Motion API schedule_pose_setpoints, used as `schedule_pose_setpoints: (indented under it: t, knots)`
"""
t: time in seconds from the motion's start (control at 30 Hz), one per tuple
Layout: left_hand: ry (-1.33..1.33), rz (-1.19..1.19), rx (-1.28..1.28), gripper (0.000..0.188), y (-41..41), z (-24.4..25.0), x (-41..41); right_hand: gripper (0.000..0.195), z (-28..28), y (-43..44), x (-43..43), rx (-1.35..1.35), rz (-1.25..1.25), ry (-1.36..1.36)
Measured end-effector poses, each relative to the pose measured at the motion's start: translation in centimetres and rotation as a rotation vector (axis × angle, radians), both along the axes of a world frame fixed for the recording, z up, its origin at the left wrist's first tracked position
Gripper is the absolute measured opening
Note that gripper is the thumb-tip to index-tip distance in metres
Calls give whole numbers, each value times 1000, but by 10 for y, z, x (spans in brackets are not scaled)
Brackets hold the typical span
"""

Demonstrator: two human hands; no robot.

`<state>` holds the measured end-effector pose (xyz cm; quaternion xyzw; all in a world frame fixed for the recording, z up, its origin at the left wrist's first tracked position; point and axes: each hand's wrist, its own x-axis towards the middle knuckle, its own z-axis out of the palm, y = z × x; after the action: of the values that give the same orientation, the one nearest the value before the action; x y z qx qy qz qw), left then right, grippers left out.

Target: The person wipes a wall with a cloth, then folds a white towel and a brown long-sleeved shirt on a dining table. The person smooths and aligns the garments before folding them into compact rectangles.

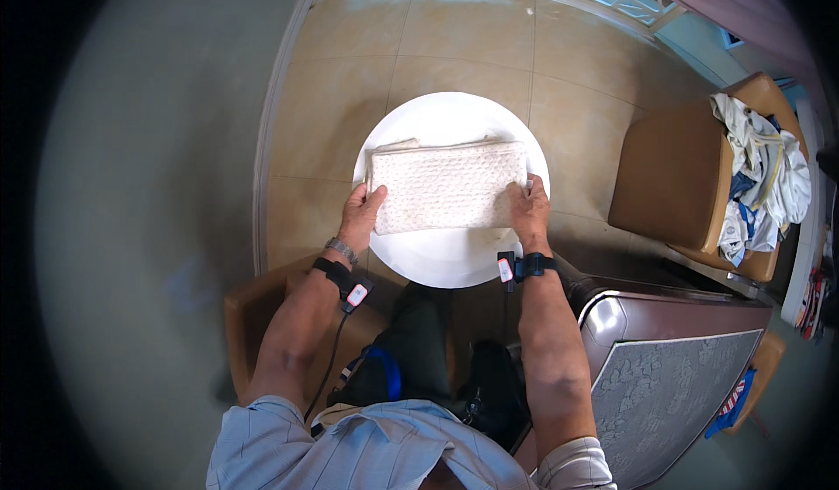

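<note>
A folded, pale, textured cloth (449,188) with small spots lies over a round white table top (446,261) in front of me. My left hand (362,213) grips its left edge, thumb on top and fingers beneath. At the opposite edge my right hand (529,209) holds the cloth in a like way, near a small white tag. Layers of the cloth stick out a little past its far edge. The fingers under the cloth are hidden.
A brown chair (668,169) heaped with clothes (763,169) stands at the right. A dark table with a grey patterned mat (675,392) is beside my right arm. A wall (164,162) runs along the left. Beyond the round table is tiled floor (459,38).
</note>
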<state>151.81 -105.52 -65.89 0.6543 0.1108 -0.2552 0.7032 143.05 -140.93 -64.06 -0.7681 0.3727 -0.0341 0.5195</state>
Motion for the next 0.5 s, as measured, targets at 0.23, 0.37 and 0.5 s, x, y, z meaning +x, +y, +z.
schedule_pose_setpoints:
  t: [0.23, 0.37, 0.5]
  knots:
    - [20, -10, 302, 32, -6, 14, -6, 43, 21, 4, 10, -210, 47, 17]
    - [-89, -52, 359, 42, 1, 16, -7, 47, 35, 9, 13, -301, 56, 68]
    - [-669, -118, 895, 53, -27, 73, -27, 56, 59, 27, 10, -569, 90, -175]
